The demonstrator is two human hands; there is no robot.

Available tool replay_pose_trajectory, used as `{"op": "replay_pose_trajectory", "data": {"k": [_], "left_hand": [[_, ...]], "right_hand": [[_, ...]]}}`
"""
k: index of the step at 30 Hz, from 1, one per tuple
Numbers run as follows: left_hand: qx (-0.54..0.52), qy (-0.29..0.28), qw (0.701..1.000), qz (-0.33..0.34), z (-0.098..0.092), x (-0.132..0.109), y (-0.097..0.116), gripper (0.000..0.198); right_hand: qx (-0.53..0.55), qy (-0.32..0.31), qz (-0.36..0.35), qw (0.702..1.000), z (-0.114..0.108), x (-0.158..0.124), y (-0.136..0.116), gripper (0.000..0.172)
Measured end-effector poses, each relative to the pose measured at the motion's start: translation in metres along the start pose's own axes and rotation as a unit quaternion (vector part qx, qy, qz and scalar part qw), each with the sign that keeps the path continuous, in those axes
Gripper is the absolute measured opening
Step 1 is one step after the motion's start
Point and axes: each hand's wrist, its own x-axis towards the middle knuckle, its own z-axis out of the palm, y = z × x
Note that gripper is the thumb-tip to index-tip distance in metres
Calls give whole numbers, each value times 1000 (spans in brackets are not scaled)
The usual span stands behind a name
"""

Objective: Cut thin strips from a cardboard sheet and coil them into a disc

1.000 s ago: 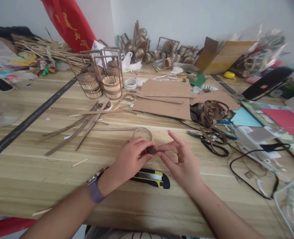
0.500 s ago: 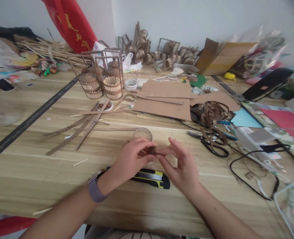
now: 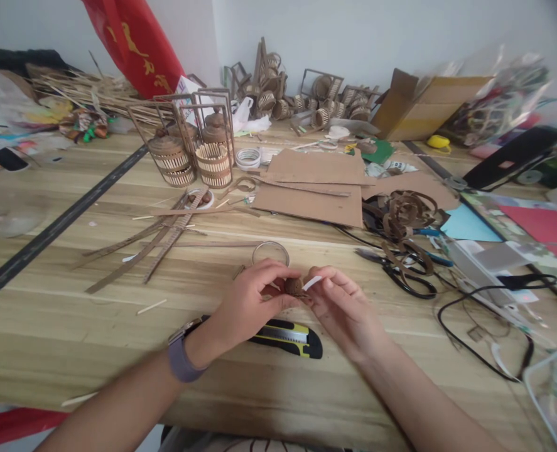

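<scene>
Between the thumb and fingers of my left hand [image 3: 247, 298] sits a small brown roll [image 3: 294, 287], closely coiled as far as I can see. My right hand [image 3: 348, 307] is beside it, pinching a short white strip [image 3: 313, 282] between thumb and forefinger. A thin brown end reaches from the roll toward the right hand's lower fingers; whether they touch it is unclear. Under the left wrist lies a black and yellow utility knife [image 3: 313, 343], partly covered by that hand. A thin ring [image 3: 271, 243] is just beyond the left fingers.
Brown strips [image 3: 165, 235] lie crossed at left. Small slatted buckets [image 3: 213, 164] in frames stand behind them. Cardboard sheets [image 3: 313, 204] are in the middle. On the right are scissors [image 3: 417, 292], coiled brown strips [image 3: 407, 213] and a black cable [image 3: 448, 336].
The right hand has turned and its fingers have curled in. A white strip now shows in its pinch. The left hand stays almost in place with the brown roll.
</scene>
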Motion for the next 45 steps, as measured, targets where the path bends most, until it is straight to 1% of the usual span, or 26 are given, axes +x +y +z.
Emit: {"op": "replay_pose_trajectory", "data": {"k": [3, 7, 10, 16, 24, 35, 41, 43, 45], "left_hand": [[-5, -1, 1000, 1, 1, 0, 0, 27], [-4, 1, 1000, 4, 1, 0, 0, 29], [-6, 2, 1000, 8, 1, -1, 0, 30], [-10, 4, 1000, 15, 0, -1, 2, 28], [-2, 6, 1000, 28, 0, -2, 3, 29], [17, 12, 998, 59, 1, -2, 10, 25], [-25, 8, 998, 56, 4, -5, 8, 33], [-38, 3, 998, 51, 4, -6, 7, 34], [-44, -2, 998, 44, 3, -7, 7, 33]], "right_hand": [[7, 6, 20, 1000, 0, 0, 2, 25], [22, 2, 34, 999, -1, 0, 4, 23], [25, -6, 34, 999, 0, 0, 4, 21], [-3, -14, 25, 1000, 0, 0, 4, 21], [-7, -8, 25, 1000, -1, 0, 6, 21], [30, -14, 39, 999, -1, 0, 9, 15], [48, -9, 41, 998, 1, 0, 11, 17], [41, -7, 30, 999, 1, 0, 13, 17], [21, -11, -2, 1000, 0, 0, 15, 15]]}}
